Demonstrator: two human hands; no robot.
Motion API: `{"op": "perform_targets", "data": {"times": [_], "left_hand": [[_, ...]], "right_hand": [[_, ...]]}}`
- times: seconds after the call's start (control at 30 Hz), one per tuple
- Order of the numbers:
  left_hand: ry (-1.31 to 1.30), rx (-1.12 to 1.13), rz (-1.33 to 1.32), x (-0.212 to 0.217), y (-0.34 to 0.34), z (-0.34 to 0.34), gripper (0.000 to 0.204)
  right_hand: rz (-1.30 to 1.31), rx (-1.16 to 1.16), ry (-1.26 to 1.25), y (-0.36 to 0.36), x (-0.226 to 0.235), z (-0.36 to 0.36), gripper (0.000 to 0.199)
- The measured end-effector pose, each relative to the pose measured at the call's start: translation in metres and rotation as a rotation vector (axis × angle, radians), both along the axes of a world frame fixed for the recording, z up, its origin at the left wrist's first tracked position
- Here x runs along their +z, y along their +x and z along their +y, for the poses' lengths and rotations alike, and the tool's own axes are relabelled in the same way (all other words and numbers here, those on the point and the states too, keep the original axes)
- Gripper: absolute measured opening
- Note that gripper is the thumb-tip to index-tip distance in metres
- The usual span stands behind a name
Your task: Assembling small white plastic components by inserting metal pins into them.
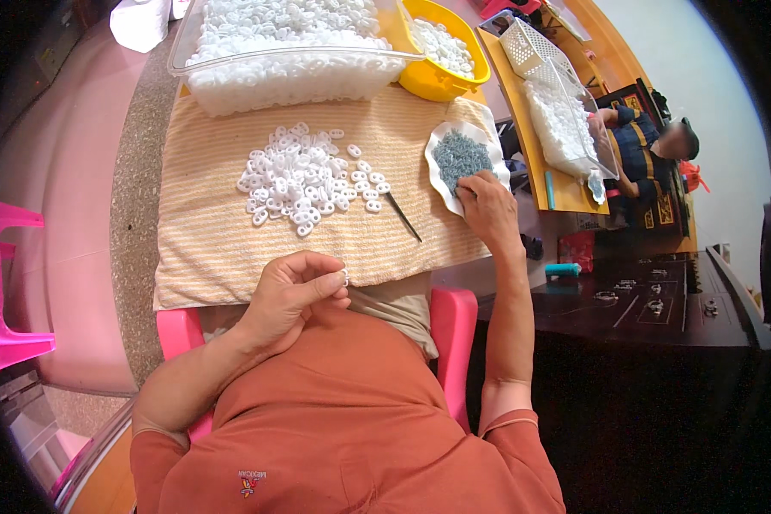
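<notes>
In front of my body, my left hand [298, 291] pinches a small white plastic piece [345, 277] between thumb and fingertips. My right hand [491, 212] reaches over the near edge of a white wavy-rimmed dish [437, 178]. Its fingers are drawn together at the heap of tiny grey-blue pieces [461, 154] in the dish; whatever they pinch is hidden. Left of the dish lies a pile of white two-holed plastic pieces [293, 176], with several loose ones [361, 176] at its right side. A thin dark tweezer-like tool [404, 218] rests beside them, its tip by a loose piece.
A striped towel [201, 248] covers the table. At the back stand a clear bin [304, 81] and a yellow basin [444, 84], both full of white pieces. A pink stool [8, 283] is at left. Another person [638, 141] sits by a second table [535, 163] at right.
</notes>
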State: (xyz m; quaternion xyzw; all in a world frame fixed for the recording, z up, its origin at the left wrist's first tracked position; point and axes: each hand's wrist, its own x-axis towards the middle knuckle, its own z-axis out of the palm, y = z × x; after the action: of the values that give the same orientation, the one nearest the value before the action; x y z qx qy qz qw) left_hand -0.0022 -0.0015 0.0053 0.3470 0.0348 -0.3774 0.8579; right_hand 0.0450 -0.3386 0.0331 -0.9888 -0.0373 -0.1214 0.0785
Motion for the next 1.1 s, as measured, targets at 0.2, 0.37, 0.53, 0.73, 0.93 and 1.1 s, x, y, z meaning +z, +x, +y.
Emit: {"op": "perform_targets", "data": {"times": [0.2, 0.37, 0.53, 0.73, 0.93, 1.1], "left_hand": [[-0.006, 0.009, -0.01, -0.002, -0.001, 0.0, 0.014], [-0.007, 0.018, -0.006, -0.003, 0.0, -0.002, 0.014], [0.029, 0.038, 0.007, -0.002, -0.001, -0.001, 0.014], [0.079, 0.016, 0.018, -0.001, -0.001, -0.003, 0.013], [0.071, 0.018, 0.015, -0.001, 0.0, -0.003, 0.013], [0.064, 0.023, 0.022, 0.0, -0.001, -0.002, 0.013]], "right_hand": [[-0.021, -0.025, -0.024, 0.0, -0.002, 0.002, 0.013], [-0.198, -0.008, 0.091, -0.015, 0.02, 0.023, 0.007], [-0.125, 0.305, 0.474, -0.06, 0.096, 0.088, 0.008], [0.215, 1.048, 1.325, -0.098, 0.139, 0.146, 0.013], [0.275, 1.482, 1.318, -0.065, 0.164, 0.17, 0.013], [0.303, 1.463, 1.479, -0.068, 0.163, 0.173, 0.015]]}}
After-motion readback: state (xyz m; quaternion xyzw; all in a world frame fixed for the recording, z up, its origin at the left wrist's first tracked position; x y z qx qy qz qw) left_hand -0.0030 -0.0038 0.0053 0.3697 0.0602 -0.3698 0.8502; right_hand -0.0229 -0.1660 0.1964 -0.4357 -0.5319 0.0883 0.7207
